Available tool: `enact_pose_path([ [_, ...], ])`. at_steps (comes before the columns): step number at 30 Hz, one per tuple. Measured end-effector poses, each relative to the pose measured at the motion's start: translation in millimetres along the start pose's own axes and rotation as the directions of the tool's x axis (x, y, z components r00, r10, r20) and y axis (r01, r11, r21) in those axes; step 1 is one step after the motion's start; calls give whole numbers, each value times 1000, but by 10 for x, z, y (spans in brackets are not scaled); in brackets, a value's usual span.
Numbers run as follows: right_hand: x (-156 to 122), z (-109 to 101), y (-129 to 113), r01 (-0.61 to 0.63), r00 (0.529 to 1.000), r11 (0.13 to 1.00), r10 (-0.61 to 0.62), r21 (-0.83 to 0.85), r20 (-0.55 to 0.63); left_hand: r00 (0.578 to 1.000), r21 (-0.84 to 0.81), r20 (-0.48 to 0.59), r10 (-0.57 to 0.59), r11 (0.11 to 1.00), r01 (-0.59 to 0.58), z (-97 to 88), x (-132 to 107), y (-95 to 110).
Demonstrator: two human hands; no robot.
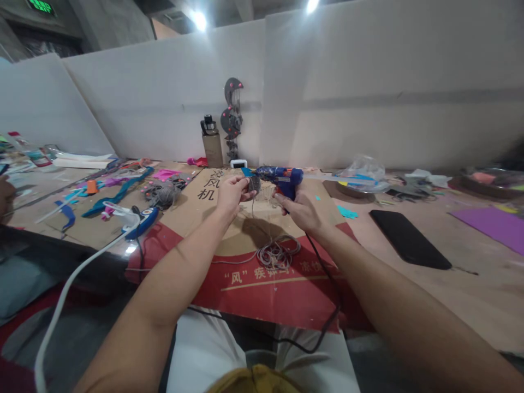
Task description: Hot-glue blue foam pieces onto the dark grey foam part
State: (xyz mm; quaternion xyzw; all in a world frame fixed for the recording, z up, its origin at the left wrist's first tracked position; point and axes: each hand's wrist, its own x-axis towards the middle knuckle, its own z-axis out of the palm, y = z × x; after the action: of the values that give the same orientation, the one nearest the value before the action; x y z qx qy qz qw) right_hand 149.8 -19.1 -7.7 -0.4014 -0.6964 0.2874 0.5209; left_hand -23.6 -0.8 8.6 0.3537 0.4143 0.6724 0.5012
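Observation:
My right hand [298,208] grips the handle of a blue hot glue gun [279,177], whose nozzle points left. My left hand [231,193] pinches a small grey piece [254,184] wrapped in string right at that nozzle. Grey string hangs down from the piece to a loose coil of grey string [277,252] on the cardboard sheet [262,289] below my hands. The gun's black cord [327,305] runs down past my right forearm toward my lap.
A black phone [409,239] lies to the right, a purple sheet [493,225] beyond it. A second blue glue gun [141,221] with a white cord, blue strips and pink scraps lie at left. A bottle [212,143] and a grey hanging ornament [232,117] stand by the white wall.

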Motion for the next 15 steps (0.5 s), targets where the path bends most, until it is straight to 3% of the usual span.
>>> enact_pose_path([
  [6, -6, -13, 37, 24, 1000, 988, -24, -151, 1, 1000, 58, -14, 13, 998, -13, 13, 10, -25],
  [15, -48, 3, -62, 28, 999, 988, -22, -154, 43, 999, 106, -9, 36, 994, -35, 24, -2, -28],
])
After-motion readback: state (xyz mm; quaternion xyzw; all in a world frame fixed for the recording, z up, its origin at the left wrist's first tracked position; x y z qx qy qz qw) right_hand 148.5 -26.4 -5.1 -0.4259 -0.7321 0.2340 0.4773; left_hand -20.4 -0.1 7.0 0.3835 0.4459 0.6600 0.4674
